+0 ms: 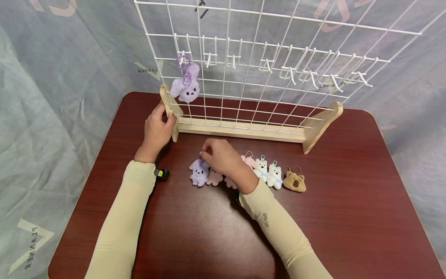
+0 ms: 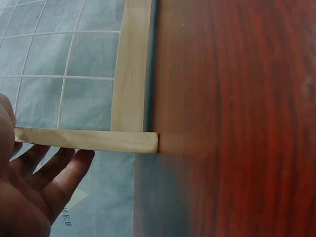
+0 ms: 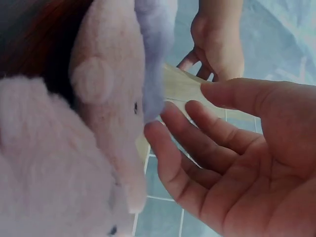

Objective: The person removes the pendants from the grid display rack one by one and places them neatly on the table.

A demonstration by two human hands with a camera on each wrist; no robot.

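Note:
My left hand [image 1: 156, 128] grips the wooden side foot [image 2: 89, 139] of a white wire grid rack, thumb on one side and fingers on the other. Over the row of plush keychains, my right hand [image 1: 223, 155] reaches to the top of a purple plush keychain [image 1: 199, 173] lying on the table. In the right wrist view its fingers are bent loosely, thumb apart, fingertips close to the purple plush [image 3: 155, 54]; whether they touch it I cannot tell. Pink plush keychains [image 1: 214, 177] lie partly hidden under this hand. Another purple plush keychain [image 1: 189, 91] hangs from the leftmost hook.
Several white hooks [image 1: 267, 66] line the wire grid [image 1: 240, 87]. Right of my right hand lie white plush keychains [image 1: 274, 176] and a brown bear keychain [image 1: 295, 182]. All rest on a dark red table [image 1: 195, 240]. Grey cloth [image 1: 83, 77] hangs behind.

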